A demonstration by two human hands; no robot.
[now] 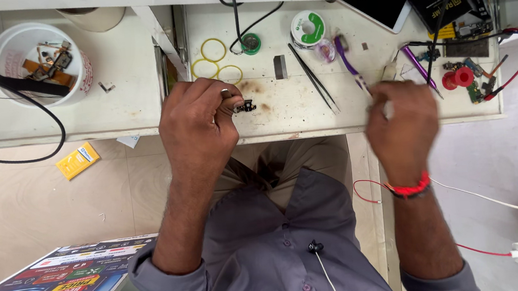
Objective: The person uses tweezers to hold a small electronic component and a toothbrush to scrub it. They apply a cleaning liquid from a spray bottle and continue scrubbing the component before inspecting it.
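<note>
Fingertips of your left hand (198, 127) pinch a small, light, fragile circuit part (245, 107); right hand (401, 123) blurred, grip unclear.

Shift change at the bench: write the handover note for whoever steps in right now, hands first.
Left hand: pinching a small dark electronic part at its fingertips, just over the workbench.
Right hand: blurred, curled beside the purple-handled tool; whether it grips anything cannot be told.
Nearby: black tweezers, solder spool, yellow rubber bands, white cup of spare parts far left.
Done: the part is picked up.
Left: nothing shows it fitted or soldered yet.
</note>
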